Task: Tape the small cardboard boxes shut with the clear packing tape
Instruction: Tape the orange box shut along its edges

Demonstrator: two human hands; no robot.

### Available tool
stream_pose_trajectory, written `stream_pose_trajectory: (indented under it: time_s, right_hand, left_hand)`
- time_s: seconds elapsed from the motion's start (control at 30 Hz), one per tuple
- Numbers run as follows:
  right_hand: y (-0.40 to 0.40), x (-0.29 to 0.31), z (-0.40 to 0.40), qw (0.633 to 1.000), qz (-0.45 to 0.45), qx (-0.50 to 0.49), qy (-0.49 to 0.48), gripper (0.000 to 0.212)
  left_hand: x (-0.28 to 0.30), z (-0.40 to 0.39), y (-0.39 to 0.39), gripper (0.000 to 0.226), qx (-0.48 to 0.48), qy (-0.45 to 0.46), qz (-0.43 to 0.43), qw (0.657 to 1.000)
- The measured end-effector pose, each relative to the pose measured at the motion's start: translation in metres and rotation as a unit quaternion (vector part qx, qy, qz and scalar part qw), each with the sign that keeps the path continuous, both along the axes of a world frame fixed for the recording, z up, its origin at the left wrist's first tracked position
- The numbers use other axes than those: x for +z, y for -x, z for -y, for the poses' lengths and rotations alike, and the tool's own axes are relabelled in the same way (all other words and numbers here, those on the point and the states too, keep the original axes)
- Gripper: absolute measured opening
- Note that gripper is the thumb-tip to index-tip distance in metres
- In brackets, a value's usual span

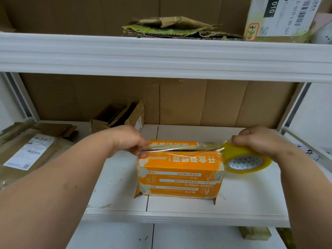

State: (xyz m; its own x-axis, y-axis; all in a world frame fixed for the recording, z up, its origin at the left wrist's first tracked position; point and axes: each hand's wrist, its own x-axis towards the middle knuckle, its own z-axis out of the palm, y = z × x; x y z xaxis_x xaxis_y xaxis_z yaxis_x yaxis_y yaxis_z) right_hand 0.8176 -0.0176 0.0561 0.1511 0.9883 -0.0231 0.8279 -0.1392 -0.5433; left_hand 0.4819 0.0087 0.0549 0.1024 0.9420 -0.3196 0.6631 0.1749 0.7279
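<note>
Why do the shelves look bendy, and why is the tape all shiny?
In the head view, the wide lens bows the white shelf edge, which is really straight. Also in this view, light glints off the stretched tape over the orange box, so its top print looks washed out. The left hand and the right hand, which holds the tape roll, look sharp; the box casts only a soft shadow.

Orange cardboard box (181,175): "CHASIN' RABBITS" and "TOP" printed upside down on front face, among Chinese characters. Carton on upper shelf (280,17): white label read "010" and "010-010-L30-551", plus barcodes.
</note>
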Motion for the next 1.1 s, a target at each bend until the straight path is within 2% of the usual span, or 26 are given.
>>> stream_pose_trajectory:
  time_s: [0.2,0.3,0.33,0.43,0.47,0.6,0.7,0.73,0.77,0.83,0.93,1.0,1.1]
  right_hand:
    - [0.002,0.001,0.003,0.995,0.091,-0.01,-0.027,0.037]
    - [-0.004,0.0,0.004,0.996,0.067,-0.025,-0.056,0.037]
    - [-0.006,0.0,0.004,0.995,0.076,-0.025,-0.053,0.038]
    - [-0.013,-0.006,0.003,0.993,0.114,-0.029,-0.017,0.039]
    - [-0.013,-0.008,0.002,0.993,0.117,-0.031,-0.012,0.038]
    - [-0.019,-0.017,-0.004,0.991,0.127,-0.043,0.008,0.037]
    - [-0.025,-0.027,-0.01,0.992,0.115,-0.041,0.02,0.042]
    - [-0.025,-0.029,-0.013,0.993,0.107,-0.042,0.016,0.045]
    - [-0.026,-0.03,-0.015,0.994,0.104,-0.043,0.012,0.048]
    - [-0.026,-0.033,-0.02,0.992,0.116,-0.038,0.013,0.045]
    - [-0.026,-0.039,-0.029,0.988,0.153,-0.022,0.025,0.041]
    - [-0.027,-0.043,-0.035,0.986,0.161,-0.014,0.031,0.041]
    - [-0.029,-0.049,-0.043,0.985,0.162,-0.007,0.052,0.04]
  left_hand:
    - [-0.001,0.005,-0.007,0.027,-0.002,-0.001,-0.028,1.0]
    - [-0.03,0.014,-0.008,0.042,-0.038,0.031,-0.125,0.991]
    - [-0.041,0.016,-0.006,0.047,-0.032,0.034,-0.114,0.992]
    - [-0.056,0.009,0.002,0.028,0.002,0.024,0.026,0.999]
    - [-0.057,0.007,0.003,0.029,0.016,0.016,0.05,0.998]
    - [-0.056,0.009,-0.002,0.039,-0.007,0.03,0.081,0.996]
    - [-0.05,0.01,-0.008,0.08,-0.046,0.042,0.021,0.998]
    - [-0.05,0.009,-0.011,0.087,-0.04,0.034,0.002,0.999]
    - [-0.049,0.01,-0.015,0.083,-0.024,0.016,-0.009,1.0]
    - [-0.053,0.008,-0.019,0.054,0.034,-0.041,0.008,0.999]
    - [-0.068,0.005,-0.021,0.016,0.099,-0.094,0.105,0.985]
    - [-0.077,0.003,-0.022,0.007,0.122,-0.104,0.136,0.978]
    - [-0.087,0.001,-0.025,0.007,0.152,-0.116,0.171,0.967]
